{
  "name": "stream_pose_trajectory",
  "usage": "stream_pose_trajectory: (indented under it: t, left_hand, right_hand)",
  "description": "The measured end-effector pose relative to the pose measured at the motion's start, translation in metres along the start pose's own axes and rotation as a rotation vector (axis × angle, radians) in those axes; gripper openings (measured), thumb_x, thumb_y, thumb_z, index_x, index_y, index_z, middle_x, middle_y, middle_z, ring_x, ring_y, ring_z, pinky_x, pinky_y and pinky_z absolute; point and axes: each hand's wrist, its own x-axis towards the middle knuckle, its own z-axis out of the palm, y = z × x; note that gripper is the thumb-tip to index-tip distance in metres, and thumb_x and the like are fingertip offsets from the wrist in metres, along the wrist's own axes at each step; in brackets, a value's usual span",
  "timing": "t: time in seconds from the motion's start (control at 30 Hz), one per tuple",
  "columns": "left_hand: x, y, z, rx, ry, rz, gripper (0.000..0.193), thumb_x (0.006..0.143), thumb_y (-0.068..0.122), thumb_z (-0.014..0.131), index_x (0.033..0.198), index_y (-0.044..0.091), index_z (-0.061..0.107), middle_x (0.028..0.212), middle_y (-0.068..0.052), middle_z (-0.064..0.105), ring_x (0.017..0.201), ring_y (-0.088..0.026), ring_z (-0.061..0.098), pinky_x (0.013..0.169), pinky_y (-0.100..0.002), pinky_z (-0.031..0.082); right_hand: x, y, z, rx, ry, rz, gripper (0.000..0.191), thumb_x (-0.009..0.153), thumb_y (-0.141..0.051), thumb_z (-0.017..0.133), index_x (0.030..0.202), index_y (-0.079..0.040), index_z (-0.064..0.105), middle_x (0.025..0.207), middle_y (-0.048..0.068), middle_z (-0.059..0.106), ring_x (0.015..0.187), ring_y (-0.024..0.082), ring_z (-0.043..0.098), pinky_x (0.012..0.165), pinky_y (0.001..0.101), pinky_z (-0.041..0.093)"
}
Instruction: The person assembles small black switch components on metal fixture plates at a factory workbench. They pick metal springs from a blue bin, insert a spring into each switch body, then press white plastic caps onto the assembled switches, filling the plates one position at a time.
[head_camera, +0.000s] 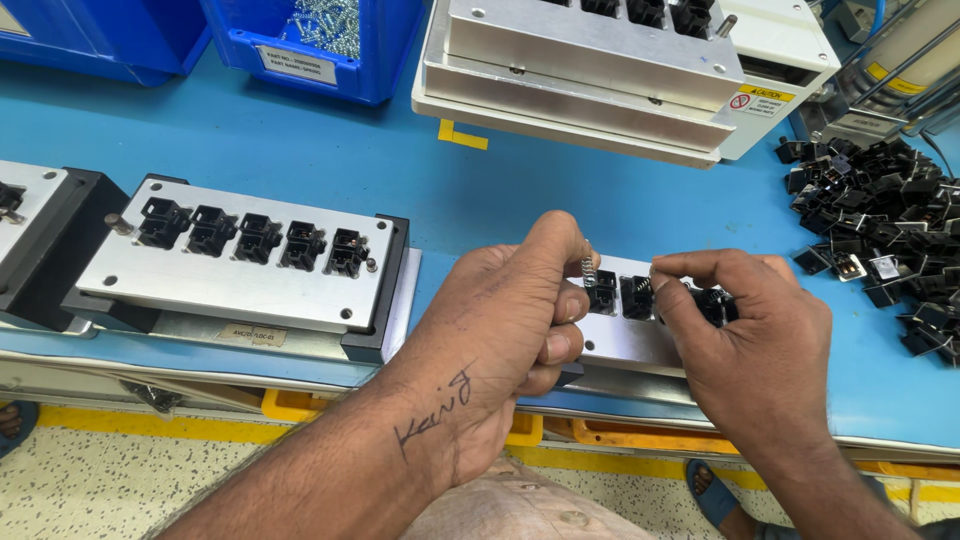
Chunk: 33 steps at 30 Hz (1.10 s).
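Your left hand (505, 320) is curled almost into a fist at the near edge of a blue tabletop (300, 150). Its thumb and forefinger pinch a small metal spring (588, 265), held upright just above a metal fixture plate (625, 335). Your right hand (745, 340) sits just beside it, fingers bent down, fingertips pinched over a second small spring (643, 285) at one of the black plastic housings (636, 297) seated in that plate. Both hands partly cover the plate, so you cannot tell how many housings it holds.

To your left, on the same tabletop, lies a second metal plate (240, 265) on a black base, with a row of five black housings set in its pockets. Part of a third plate (25, 205) shows at the far left edge.

At the far side, a larger grey and white machine block (590, 70) stands with more black housings along its top. Left of it, a blue bin (310, 40) holds a heap of small silver springs. At the right edge, a loose pile of black plastic parts (880, 220) lies on the tabletop, well apart from your hands.

Below the tabletop edge you see speckled flooring (100, 480) and a blue sandal (715, 495).
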Motion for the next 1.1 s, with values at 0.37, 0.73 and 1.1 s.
stream_pose_trajectory:
  t: [0.37, 0.73, 1.1]
  left_hand:
    - [0.000, -0.001, -0.001, 0.000, 0.007, -0.003, 0.020, 0.093, 0.032, 0.058, 0.086, 0.015, 0.052, 0.073, 0.004, 0.044, 0.058, -0.006, 0.039, 0.047, -0.025, 0.030]
    - [0.003, -0.004, 0.001, -0.257, -0.035, -0.073, 0.014, 0.091, 0.024, 0.063, 0.089, 0.011, 0.059, 0.071, 0.005, 0.041, 0.051, -0.005, 0.032, 0.037, -0.022, 0.023]
    - [0.002, -0.013, 0.006, -0.330, -0.064, -0.201, 0.014, 0.088, 0.025, 0.062, 0.090, 0.012, 0.057, 0.067, 0.006, 0.038, 0.049, -0.004, 0.032, 0.036, -0.019, 0.022]
  right_hand:
    - [-0.005, -0.004, 0.001, -0.132, 0.011, -0.248, 0.015, 0.083, -0.008, 0.075, 0.097, -0.012, 0.078, 0.106, -0.001, 0.077, 0.102, 0.021, 0.065, 0.090, 0.0398, 0.048]
    - [0.009, -0.053, -0.034, 0.259, -0.214, -0.142, 0.031, 0.081, -0.017, 0.085, 0.109, -0.009, 0.074, 0.111, 0.003, 0.079, 0.099, 0.010, 0.076, 0.081, 0.0249, 0.060]
    - [0.011, -0.054, -0.026, 0.125, -0.091, -0.088, 0.014, 0.092, -0.016, 0.078, 0.102, -0.006, 0.075, 0.090, 0.003, 0.079, 0.080, 0.011, 0.074, 0.063, 0.0249, 0.056]
